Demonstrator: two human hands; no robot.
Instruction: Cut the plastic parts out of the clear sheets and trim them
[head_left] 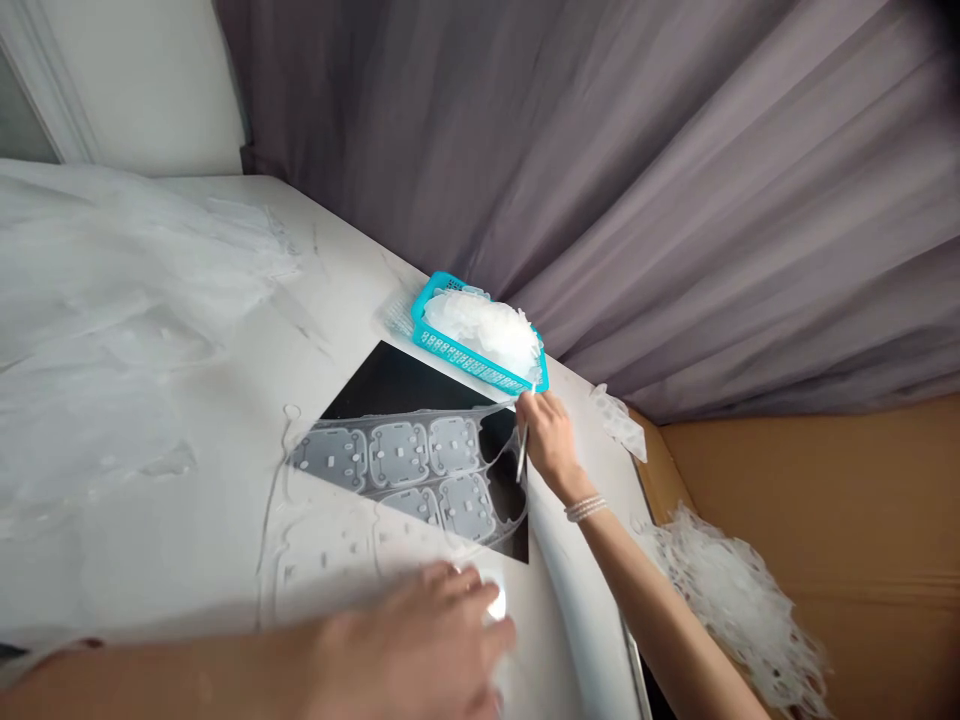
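Observation:
My right hand (546,440) is closed around a thin silver stick-like tool (523,456) at the front right corner of the teal basket (480,365). Translucent molded plastic pieces (397,453) lie in rows, joined in one sheet that spans a black mat (386,385) and the white tabletop. At its right end, beside my right hand, the sheet has open gaps. My left hand (427,640), blurred, hovers low over the near edge of the sheet with its fingers apart. A bright white patch shows by its fingertips; I cannot tell what it is.
White translucent pieces (487,325) heap up in the basket. More plastic sheets (112,330) cover the table's left side. A small perforated scrap (619,425) lies at the right edge. Below, a cardboard box (825,500) holds tangled plastic scraps (739,590). A grey curtain (600,180) hangs behind.

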